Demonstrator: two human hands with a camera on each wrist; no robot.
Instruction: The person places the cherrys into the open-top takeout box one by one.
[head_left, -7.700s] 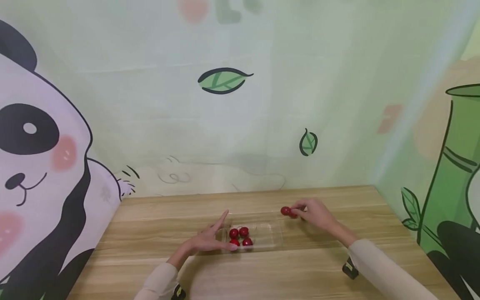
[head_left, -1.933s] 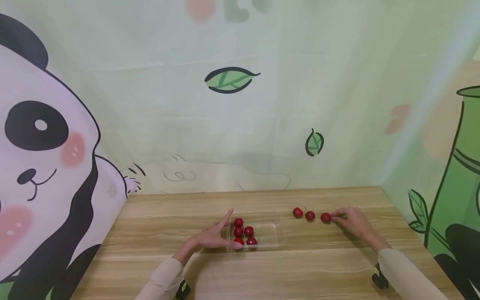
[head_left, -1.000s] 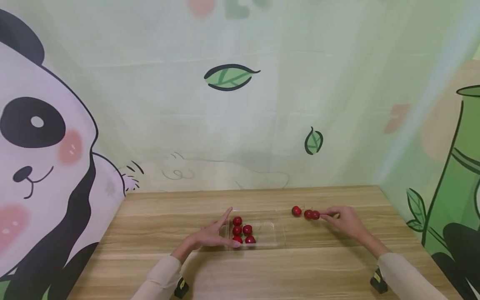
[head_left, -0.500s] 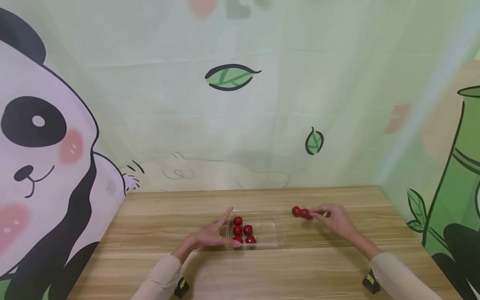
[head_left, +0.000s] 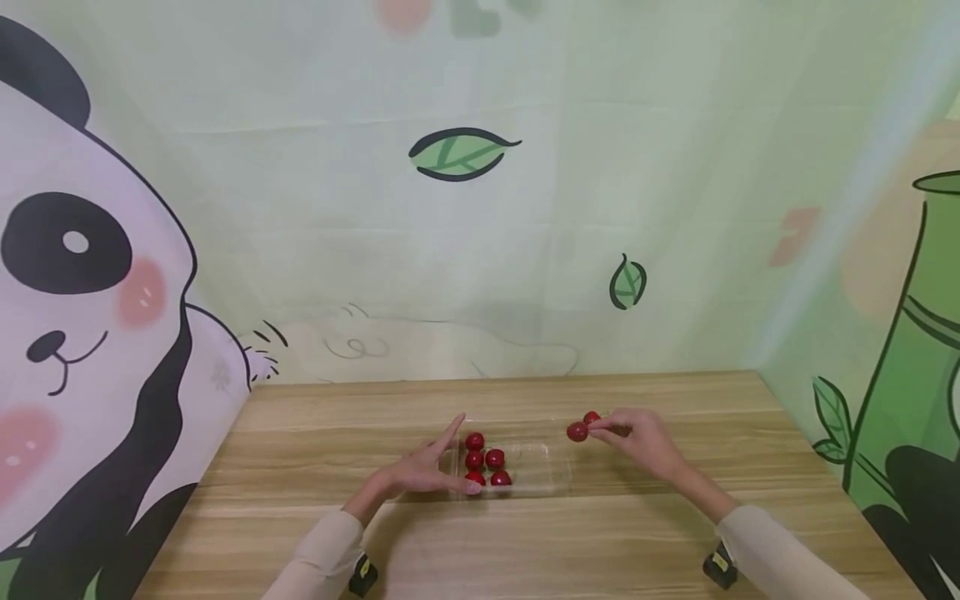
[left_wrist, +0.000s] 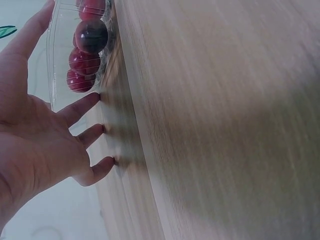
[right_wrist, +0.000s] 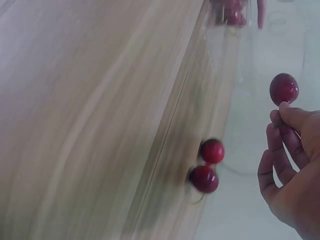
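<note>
Between thumb and fingers my right hand [head_left: 636, 435] pinches a dark red cherry [right_wrist: 284, 90] at its stem end, held above the table just right of the container. In the right wrist view two more cherries, one round and bright [right_wrist: 213, 151] and one darker [right_wrist: 204, 179], lie below on the wood. The head view shows part of one cherry [head_left: 592, 417] behind the held one. My left hand [head_left: 420, 471] spreads round the left end of a clear plastic container [head_left: 555, 479], its straight thumb and fingers touching it. Several cherries [head_left: 495, 459] sit in the container's left half.
The wooden table [head_left: 337, 525] meets a printed backdrop [head_left: 525, 217] with a panda and leaves along its far edge. A dark device [head_left: 721, 567] is strapped at the right wrist, another dark device [head_left: 363, 575] at the left.
The right hand has pinched a cherry and moved left with it from the right of the table cherries. A fifth cherry has come into the container since the oldest frame. The left hand stays there.
</note>
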